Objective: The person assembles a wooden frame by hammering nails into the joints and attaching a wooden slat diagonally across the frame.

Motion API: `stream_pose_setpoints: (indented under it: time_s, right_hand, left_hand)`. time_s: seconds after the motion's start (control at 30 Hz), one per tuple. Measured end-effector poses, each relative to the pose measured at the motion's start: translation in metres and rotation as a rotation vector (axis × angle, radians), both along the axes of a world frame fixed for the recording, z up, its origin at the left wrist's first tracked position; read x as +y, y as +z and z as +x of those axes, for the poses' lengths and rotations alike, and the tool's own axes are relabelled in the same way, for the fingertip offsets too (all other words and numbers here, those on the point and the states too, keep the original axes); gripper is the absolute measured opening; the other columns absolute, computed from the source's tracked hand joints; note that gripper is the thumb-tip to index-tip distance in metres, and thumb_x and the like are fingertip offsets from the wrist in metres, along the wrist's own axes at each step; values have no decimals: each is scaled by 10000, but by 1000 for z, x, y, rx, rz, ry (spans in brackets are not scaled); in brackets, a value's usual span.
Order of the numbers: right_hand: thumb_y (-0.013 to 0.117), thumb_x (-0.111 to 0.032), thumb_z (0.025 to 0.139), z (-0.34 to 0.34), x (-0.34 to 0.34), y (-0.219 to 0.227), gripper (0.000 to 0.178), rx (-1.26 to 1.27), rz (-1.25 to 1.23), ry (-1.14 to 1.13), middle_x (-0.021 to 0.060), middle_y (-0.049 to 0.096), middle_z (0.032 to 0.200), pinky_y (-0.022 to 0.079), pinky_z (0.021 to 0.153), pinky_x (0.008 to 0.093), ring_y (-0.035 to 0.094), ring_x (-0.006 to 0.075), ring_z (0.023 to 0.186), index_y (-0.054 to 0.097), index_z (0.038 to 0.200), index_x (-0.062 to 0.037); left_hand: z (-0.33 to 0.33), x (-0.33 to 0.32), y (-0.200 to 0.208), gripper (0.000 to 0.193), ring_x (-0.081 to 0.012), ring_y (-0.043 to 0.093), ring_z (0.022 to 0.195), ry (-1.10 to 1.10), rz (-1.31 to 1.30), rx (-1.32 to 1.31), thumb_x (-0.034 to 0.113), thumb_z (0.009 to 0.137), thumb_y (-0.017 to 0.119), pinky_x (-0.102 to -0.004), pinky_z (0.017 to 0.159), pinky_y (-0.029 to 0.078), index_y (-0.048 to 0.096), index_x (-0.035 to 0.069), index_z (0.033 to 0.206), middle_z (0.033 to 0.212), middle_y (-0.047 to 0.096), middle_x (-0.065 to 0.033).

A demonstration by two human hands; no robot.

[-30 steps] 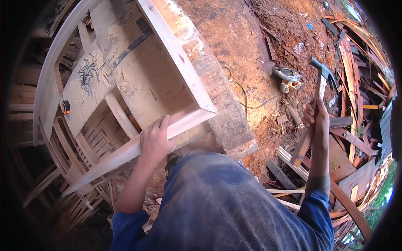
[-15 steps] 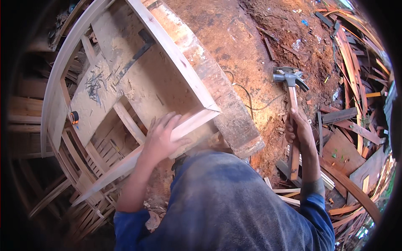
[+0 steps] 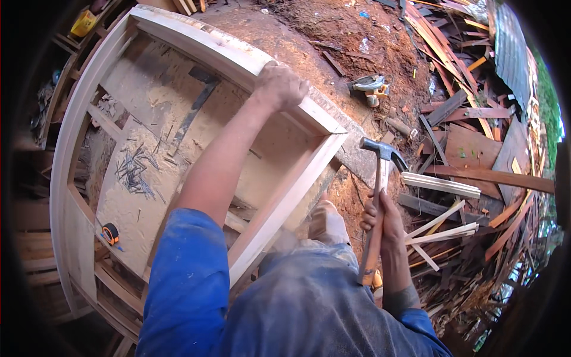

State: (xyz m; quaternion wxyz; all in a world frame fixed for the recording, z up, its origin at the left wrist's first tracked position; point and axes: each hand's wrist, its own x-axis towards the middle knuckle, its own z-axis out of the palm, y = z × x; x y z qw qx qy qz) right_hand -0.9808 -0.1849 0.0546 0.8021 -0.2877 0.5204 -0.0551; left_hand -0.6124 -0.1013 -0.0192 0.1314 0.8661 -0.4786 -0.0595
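Note:
My left hand (image 3: 278, 88) is closed over the far rail of a pale wooden frame (image 3: 324, 124), left of the corner where two rails meet. In my right hand (image 3: 383, 217) is a claw hammer (image 3: 376, 196), gripped partway along its wooden handle with the metal head up. The hammer head hangs just right of the frame's corner, apart from the wood. Inside the frame, a sawdust-covered board carries a pile of loose nails (image 3: 138, 169). A dark L-shaped square (image 3: 199, 104) lies on the same surface, and a tape measure (image 3: 110, 233) sits at its left.
A power tool (image 3: 372, 88) rests on the reddish dirt beyond the frame. Scrap wood (image 3: 464, 137) is heaped on the right, with pale strips (image 3: 440, 184) near my right arm. A corrugated sheet (image 3: 511, 53) leans at the far right. A yellow container (image 3: 83, 24) stands far left.
My left hand has moved from the near rail to the far rail. The hammer has come closer to the frame's corner. The whole view has shifted, and my foot now shows.

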Motion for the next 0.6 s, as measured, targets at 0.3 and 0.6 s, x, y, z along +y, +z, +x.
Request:
stream_pose_setpoints:
  time_s: [0.3, 0.6]
  right_hand:
    - [467, -410, 1063, 13, 103, -3, 340, -47, 215, -613, -23, 418, 644, 374, 435, 243, 406, 73, 484, 515, 984, -83]
    - [416, -380, 1095, -43, 78, -16, 351, -162, 43, -854, -43, 442, 654, 453, 471, 212, 428, 69, 509, 435, 876, -106]
  left_hand:
    - [3, -1, 0, 517, -318, 720, 866, -1, 20, -72, 400, 931, 407, -454, 907, 458, 787, 78, 794, 867, 749, -171]
    - [0, 2, 7, 517, -321, 720, 936, -19, 140, -89, 361, 938, 373, -440, 963, 434, 803, 75, 905, 946, 757, -176]
